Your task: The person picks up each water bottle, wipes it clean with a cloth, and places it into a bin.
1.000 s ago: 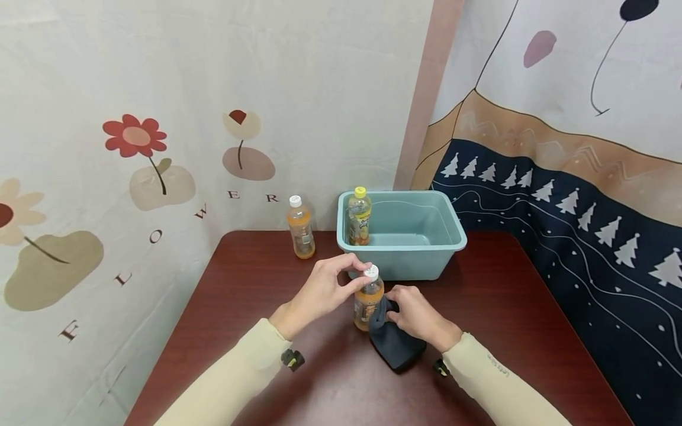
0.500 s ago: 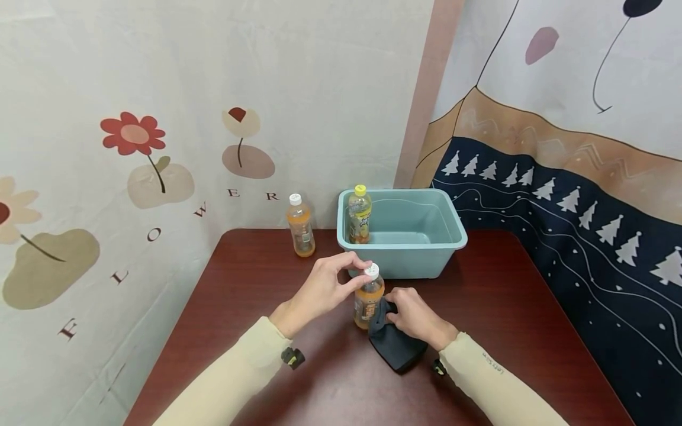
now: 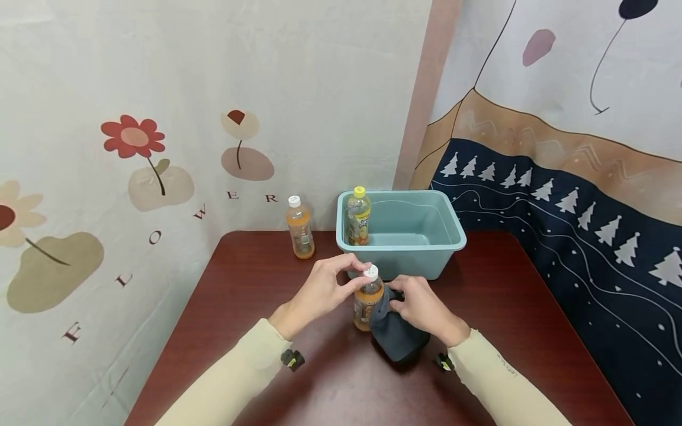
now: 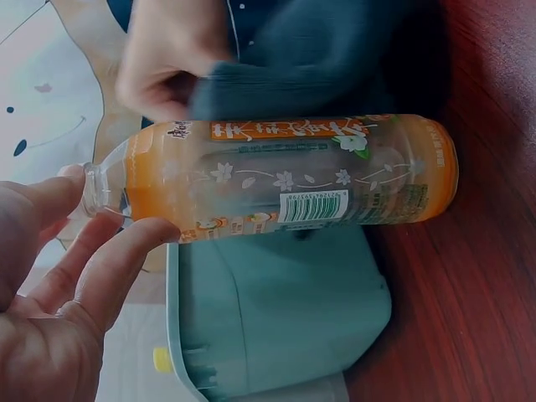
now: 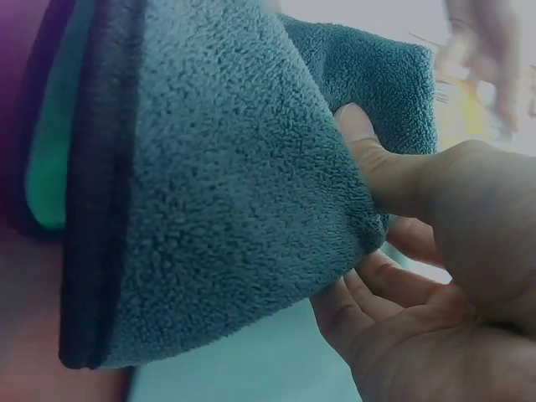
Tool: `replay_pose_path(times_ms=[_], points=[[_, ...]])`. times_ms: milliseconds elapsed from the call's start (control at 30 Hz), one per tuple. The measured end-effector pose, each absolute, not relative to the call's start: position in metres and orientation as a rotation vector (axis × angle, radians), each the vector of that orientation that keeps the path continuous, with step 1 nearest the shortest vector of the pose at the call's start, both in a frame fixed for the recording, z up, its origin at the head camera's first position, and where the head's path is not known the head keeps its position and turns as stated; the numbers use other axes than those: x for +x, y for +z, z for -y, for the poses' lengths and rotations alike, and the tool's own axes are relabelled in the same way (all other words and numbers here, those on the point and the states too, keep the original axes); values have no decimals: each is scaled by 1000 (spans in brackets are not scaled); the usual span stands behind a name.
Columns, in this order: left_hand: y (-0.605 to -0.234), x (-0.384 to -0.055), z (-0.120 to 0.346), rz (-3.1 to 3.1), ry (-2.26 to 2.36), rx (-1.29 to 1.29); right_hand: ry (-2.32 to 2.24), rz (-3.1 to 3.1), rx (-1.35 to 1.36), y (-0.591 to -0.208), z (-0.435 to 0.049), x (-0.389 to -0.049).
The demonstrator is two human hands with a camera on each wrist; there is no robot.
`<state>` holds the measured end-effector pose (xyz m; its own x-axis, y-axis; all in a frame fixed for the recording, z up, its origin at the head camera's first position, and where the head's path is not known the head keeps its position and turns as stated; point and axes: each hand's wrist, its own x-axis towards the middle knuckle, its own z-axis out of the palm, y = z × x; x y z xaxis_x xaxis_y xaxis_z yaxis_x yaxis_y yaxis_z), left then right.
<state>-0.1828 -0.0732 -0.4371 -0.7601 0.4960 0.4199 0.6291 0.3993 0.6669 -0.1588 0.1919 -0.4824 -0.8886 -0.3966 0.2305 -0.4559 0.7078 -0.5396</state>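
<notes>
A bottle of orange drink [image 3: 363,307] with a white cap stands upright on the table. My left hand [image 3: 333,281] pinches its cap between thumb and fingers; the left wrist view shows the bottle's printed label and barcode [image 4: 313,207]. My right hand [image 3: 423,305] grips a dark grey-blue cloth [image 3: 396,334] and holds it against the bottle's right side. Close up in the right wrist view, the cloth [image 5: 226,184] is fluffy with a dark hem, folded over, with the thumb pressing on it. The cloth hides part of the bottle's lower right side.
Behind the bottle stands a light blue plastic bin [image 3: 399,260]. A yellow-capped bottle [image 3: 359,219] is upright inside at its left end. Left of the bin, another orange drink bottle [image 3: 301,231] stands near the back edge of the dark red table [image 3: 256,284]. Printed cloth walls border it.
My right hand has moved slightly up along the bottle with the cloth, and the cloth's hanging part has lifted and shifted. My left hand stays on the cap.
</notes>
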Motion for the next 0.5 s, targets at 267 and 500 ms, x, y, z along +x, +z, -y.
replay_pose_path(times_ms=[267, 500], points=[[-436, -183, 74, 2488, -1318, -1019, 1003, 2730, 697, -447, -195, -152], [-434, -182, 75, 2482, -1308, -1027, 1076, 2661, 710, -436, -191, -150]])
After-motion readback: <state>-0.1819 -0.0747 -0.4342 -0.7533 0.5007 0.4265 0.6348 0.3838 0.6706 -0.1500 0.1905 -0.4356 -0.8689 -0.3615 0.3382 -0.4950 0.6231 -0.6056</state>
